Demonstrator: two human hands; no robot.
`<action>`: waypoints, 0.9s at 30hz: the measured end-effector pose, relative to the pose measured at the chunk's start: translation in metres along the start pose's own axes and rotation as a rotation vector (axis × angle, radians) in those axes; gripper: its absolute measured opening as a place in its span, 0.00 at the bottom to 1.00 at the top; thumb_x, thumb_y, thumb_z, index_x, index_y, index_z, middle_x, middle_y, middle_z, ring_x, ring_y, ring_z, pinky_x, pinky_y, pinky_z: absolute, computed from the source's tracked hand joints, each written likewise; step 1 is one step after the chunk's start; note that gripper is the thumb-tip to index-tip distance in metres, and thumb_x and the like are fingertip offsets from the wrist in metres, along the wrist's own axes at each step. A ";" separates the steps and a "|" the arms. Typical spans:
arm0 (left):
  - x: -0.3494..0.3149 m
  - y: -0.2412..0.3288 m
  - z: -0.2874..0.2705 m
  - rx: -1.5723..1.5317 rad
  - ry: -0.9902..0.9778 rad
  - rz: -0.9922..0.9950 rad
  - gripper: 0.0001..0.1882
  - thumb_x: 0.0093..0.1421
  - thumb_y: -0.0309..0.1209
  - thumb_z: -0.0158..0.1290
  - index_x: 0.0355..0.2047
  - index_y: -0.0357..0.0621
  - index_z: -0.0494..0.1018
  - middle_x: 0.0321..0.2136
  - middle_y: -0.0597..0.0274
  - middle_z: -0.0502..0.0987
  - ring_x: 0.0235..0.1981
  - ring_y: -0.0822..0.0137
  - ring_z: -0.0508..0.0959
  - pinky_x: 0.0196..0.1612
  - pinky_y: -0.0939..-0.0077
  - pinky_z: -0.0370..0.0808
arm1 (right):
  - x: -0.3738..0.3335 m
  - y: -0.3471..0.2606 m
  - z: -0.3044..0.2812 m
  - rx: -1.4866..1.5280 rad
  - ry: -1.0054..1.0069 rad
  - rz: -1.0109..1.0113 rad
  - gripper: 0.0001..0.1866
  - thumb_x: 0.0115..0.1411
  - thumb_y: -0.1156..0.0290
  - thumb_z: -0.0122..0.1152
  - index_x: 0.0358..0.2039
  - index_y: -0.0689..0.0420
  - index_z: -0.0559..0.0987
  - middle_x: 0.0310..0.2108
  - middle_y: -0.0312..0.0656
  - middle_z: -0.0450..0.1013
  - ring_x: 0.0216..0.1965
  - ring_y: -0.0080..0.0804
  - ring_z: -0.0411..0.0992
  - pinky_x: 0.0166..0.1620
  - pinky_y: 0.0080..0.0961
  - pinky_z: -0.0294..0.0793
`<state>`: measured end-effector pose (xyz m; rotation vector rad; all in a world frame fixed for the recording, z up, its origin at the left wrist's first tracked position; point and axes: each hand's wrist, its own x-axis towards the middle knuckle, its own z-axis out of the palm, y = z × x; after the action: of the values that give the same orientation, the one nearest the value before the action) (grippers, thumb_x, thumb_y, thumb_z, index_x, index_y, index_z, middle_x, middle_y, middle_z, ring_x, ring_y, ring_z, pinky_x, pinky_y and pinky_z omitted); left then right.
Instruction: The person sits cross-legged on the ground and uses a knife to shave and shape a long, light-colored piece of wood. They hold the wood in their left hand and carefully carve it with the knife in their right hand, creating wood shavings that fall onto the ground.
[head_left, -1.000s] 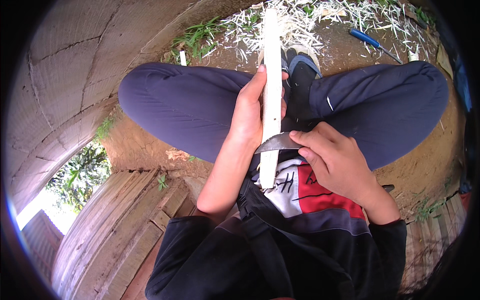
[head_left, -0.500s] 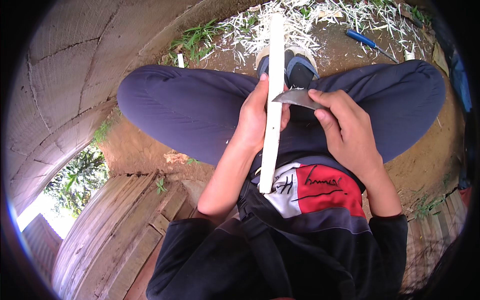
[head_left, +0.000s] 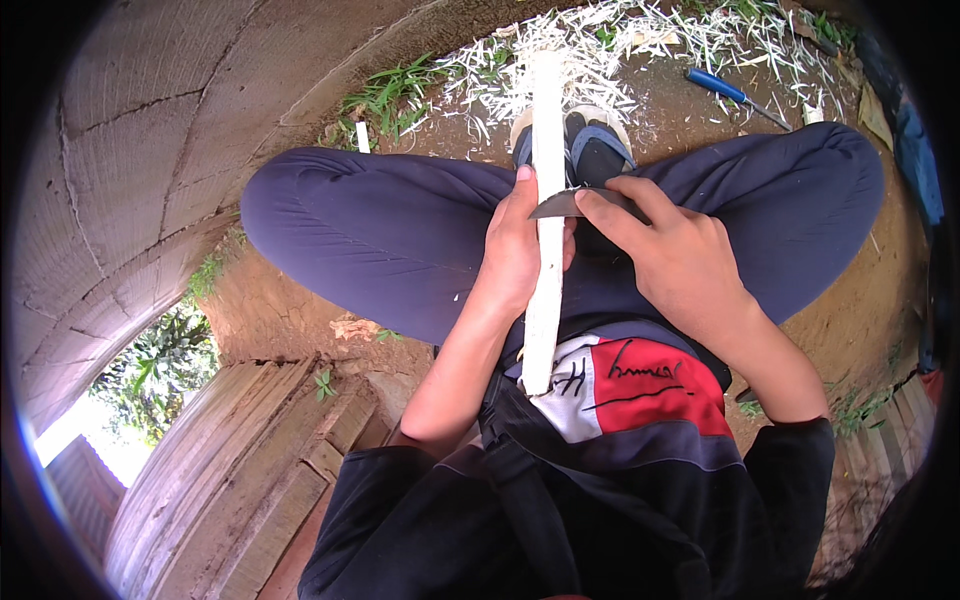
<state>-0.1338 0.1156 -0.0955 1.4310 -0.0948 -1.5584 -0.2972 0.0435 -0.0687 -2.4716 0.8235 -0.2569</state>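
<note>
A long, pale whittled wooden stick (head_left: 545, 300) stands lengthwise before me, its near end against my shirt and its far end above the sandals. My left hand (head_left: 512, 255) is wrapped around its middle, thumb along the left side and fingertips showing at the right. In my right hand (head_left: 690, 255) is a dark, curved knife blade (head_left: 560, 205); its handle is hidden under the palm. The blade lies across the stick just past my left thumb, with its tip beyond the stick's left edge. My right fingers are pressed on the blade.
White wood shavings (head_left: 590, 75) litter the ground beyond my sandals (head_left: 600, 150). A blue-handled tool (head_left: 715, 84) with a thin metal shaft lies at the far right. A cracked concrete wall (head_left: 150, 150) curves along the left, with wooden planks (head_left: 220, 470) at the near left.
The knife has moved nearer and left, its tip now past the stick's left edge. My right fingers have shifted along the blade. The stick's far end has come slightly nearer.
</note>
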 end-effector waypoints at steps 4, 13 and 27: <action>0.002 -0.002 -0.001 0.032 0.024 0.000 0.28 0.70 0.51 0.30 0.32 0.41 0.70 0.15 0.65 0.64 0.10 0.72 0.64 0.12 0.79 0.60 | 0.000 0.004 0.011 -0.035 0.038 -0.010 0.24 0.50 0.74 0.56 0.49 0.42 0.75 0.37 0.38 0.70 0.25 0.36 0.76 0.23 0.30 0.76; 0.004 -0.005 0.000 -0.035 0.010 0.001 0.20 0.67 0.43 0.36 0.32 0.42 0.69 0.17 0.65 0.66 0.11 0.73 0.63 0.13 0.80 0.60 | 0.013 0.009 0.012 -0.067 0.034 0.035 0.24 0.51 0.76 0.56 0.51 0.43 0.74 0.32 0.40 0.69 0.24 0.38 0.76 0.22 0.32 0.76; 0.006 -0.002 0.002 -0.038 -0.049 0.034 0.49 0.57 0.73 0.20 0.40 0.34 0.68 0.18 0.64 0.67 0.15 0.72 0.66 0.18 0.80 0.64 | 0.003 0.001 0.005 -0.156 0.014 0.058 0.19 0.54 0.73 0.55 0.48 0.46 0.73 0.28 0.39 0.68 0.19 0.33 0.75 0.20 0.27 0.75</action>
<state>-0.1353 0.1115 -0.1008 1.3555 -0.1170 -1.5596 -0.2935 0.0431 -0.0739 -2.5877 0.9527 -0.1954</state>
